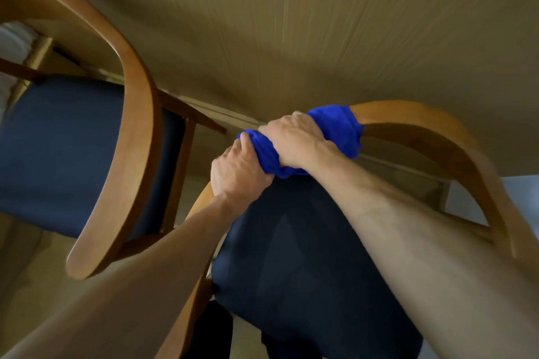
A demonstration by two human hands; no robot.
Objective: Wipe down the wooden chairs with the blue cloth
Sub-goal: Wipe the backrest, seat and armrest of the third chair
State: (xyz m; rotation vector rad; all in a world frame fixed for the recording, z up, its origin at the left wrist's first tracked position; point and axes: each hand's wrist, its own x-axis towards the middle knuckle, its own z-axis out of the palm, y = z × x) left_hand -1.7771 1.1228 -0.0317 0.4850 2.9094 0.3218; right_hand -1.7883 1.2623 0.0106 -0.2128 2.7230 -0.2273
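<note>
Your left hand (237,172) and right hand (294,140) both grip the soft, bunched blue cloth (335,128) around the nearer chair (431,137)'s smooth, curved wooden backrest.

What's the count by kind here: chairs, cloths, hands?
Wooden chairs: 2, left chair and right chair
Blue cloth: 1, wrapped on the right chair's curved rail
Hands: 2, left hand and right hand, both gripping the cloth
Total: 5

Open gap between the two chair backs (125,131) (437,137); table edge (233,116) close beyond
</note>
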